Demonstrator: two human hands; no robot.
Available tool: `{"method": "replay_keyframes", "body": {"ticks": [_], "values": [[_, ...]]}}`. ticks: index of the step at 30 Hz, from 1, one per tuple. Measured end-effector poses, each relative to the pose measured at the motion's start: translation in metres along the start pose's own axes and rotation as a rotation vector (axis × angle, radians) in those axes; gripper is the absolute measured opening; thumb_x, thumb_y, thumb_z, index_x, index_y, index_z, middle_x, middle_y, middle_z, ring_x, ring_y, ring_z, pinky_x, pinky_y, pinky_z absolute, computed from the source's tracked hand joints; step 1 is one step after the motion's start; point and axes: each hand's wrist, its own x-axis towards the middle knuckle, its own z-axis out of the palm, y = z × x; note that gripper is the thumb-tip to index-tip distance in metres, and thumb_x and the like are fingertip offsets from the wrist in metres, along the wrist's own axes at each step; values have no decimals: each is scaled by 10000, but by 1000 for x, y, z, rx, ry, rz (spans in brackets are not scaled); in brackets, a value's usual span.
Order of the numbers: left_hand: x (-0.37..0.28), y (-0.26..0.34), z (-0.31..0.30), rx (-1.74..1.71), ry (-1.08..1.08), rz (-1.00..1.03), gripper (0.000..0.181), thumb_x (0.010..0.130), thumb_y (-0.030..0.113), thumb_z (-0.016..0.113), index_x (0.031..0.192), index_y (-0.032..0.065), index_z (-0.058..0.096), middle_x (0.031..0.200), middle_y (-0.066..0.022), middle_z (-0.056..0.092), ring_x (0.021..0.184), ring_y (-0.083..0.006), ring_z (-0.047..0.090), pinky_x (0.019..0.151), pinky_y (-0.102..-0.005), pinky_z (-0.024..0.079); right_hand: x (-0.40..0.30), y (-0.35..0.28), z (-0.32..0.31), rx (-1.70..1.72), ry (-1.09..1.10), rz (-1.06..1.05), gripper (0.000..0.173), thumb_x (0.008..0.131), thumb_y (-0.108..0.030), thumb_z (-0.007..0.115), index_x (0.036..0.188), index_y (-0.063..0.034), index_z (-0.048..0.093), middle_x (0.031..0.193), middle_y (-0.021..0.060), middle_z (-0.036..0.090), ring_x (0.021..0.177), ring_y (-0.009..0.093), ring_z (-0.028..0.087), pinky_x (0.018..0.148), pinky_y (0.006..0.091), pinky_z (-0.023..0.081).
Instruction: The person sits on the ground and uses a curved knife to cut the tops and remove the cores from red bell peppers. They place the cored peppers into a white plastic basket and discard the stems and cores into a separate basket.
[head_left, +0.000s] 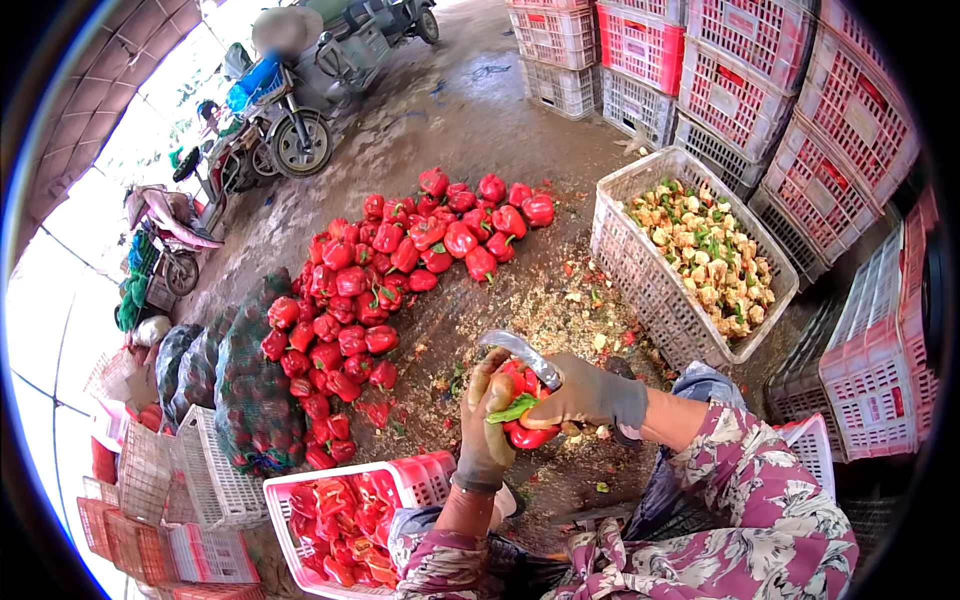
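Note:
Both of my hands wear soiled work gloves and meet in front of my lap. My left hand (481, 431) grips a red bell pepper (531, 436) from its left side, the green stem (513, 409) facing up between the hands. In my right hand (596, 394) is a knife with a curved metal blade (523, 352), which arches over the pepper's top; its handle is hidden by the glove. The right fingers also touch the pepper. Cut red pepper pieces (341, 525) fill a pink-and-white plastic crate (427, 478) by my left knee. Pepper cores with seeds and green stems (705, 255) lie in a larger crate (630, 281) at front right.
Whole red bell peppers (352, 281) form a long heap on the dirty floor. Seeds and scraps (555, 315) litter the ground. Filled mesh sacks (255, 375) and several crates (217, 465) stand left. Stacked crates (739, 97) rise at right. A motorbike (300, 142) and a blurred person (289, 34) are behind.

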Motion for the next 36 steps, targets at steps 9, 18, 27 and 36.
{"method": "replay_keyframes", "body": {"ticks": [9,18,27,36], "values": [[8,12,6,133,260,22,540,990,367,594,1335,-45,532,1269,-132,585,1183,-213,555,1043,-356,425,-5,-7,16,-153,152,-10,328,796,-182,793,1071,-39,687,866,23,691,749,80,601,654,269,495],[11,28,2,80,80,108,559,969,409,616,1303,-36,554,1231,-122,627,1110,-195,603,986,-351,475,-17,-27,10,136,48,34,339,756,-165,819,1027,-16,681,753,52,676,594,107,615,516,267,482],[11,32,4,-176,-101,-26,599,925,340,706,1359,-29,521,1308,-126,589,1218,-203,556,1072,-357,418,-25,-22,5,321,2,70,363,750,-112,806,1051,-16,629,634,56,619,409,118,547,334,260,392],[14,26,23,125,21,70,594,1032,450,450,1303,-77,499,1200,-170,601,1068,-226,610,934,-363,497,-33,-17,-2,53,123,52,329,778,-200,812,997,-12,654,625,56,614,499,118,577,421,261,432]]}}
